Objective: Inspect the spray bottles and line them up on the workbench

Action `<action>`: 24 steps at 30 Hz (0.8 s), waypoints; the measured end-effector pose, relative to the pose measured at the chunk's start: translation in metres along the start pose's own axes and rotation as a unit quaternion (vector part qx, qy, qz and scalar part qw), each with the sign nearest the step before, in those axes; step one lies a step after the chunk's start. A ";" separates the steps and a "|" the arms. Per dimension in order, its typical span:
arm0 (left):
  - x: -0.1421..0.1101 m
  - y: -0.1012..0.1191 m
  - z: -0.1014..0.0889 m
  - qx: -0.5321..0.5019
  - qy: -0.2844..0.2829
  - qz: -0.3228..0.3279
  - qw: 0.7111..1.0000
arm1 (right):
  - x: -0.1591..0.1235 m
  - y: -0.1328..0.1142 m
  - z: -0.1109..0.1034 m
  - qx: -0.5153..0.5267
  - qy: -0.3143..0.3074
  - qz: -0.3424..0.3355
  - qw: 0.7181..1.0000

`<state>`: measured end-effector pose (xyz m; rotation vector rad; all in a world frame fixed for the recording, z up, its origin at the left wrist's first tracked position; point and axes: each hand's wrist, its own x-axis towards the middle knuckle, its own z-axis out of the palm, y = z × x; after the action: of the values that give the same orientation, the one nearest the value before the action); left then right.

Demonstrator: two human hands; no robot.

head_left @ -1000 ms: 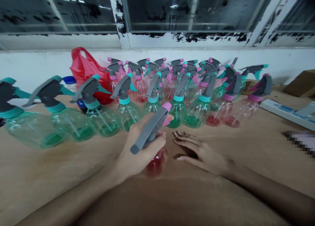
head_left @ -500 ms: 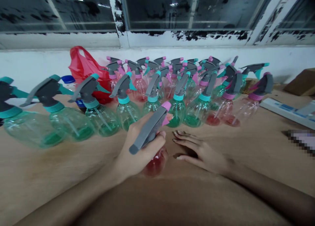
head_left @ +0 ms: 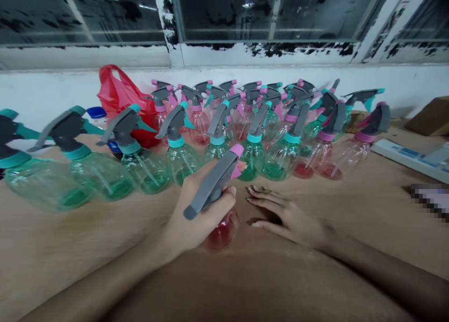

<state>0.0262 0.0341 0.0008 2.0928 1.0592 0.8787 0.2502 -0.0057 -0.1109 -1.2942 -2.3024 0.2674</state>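
My left hand [head_left: 199, 205] is wrapped round the neck of a spray bottle [head_left: 221, 230] with a clear red body and a grey and pink trigger head. Its base stands on the wooden table [head_left: 280, 284], and the hand hides its collar. To the right of it, my right hand [head_left: 289, 216] lies on the tabletop with fingers stretched out, holding nothing. Just beyond both hands runs a front row of spray bottles; a green bottle [head_left: 251, 158] with a teal collar is close to the left hand's fingers.
More pink and teal topped bottles [head_left: 199, 120] crowd behind the front row. A red plastic bag [head_left: 122, 92] and a blue-capped bottle [head_left: 97, 113] stand at the back left. On the right are a white power strip [head_left: 410, 158], a cardboard box [head_left: 430, 118] and a pixelated flat object [head_left: 431, 198].
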 end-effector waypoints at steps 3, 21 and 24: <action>0.000 0.001 0.000 0.022 0.005 0.017 1.000 | 0.000 0.000 0.000 0.000 -0.002 0.001 1.000; 0.000 -0.003 0.000 0.022 0.003 0.011 1.000 | 0.000 0.000 0.000 -0.006 -0.014 0.004 1.000; -0.001 -0.003 0.000 0.014 0.000 0.015 1.000 | 0.001 -0.001 -0.001 -0.009 -0.018 0.007 1.000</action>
<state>0.0250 0.0348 -0.0018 2.1375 1.0486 0.8828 0.2500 -0.0056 -0.1098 -1.3253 -2.3317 0.2760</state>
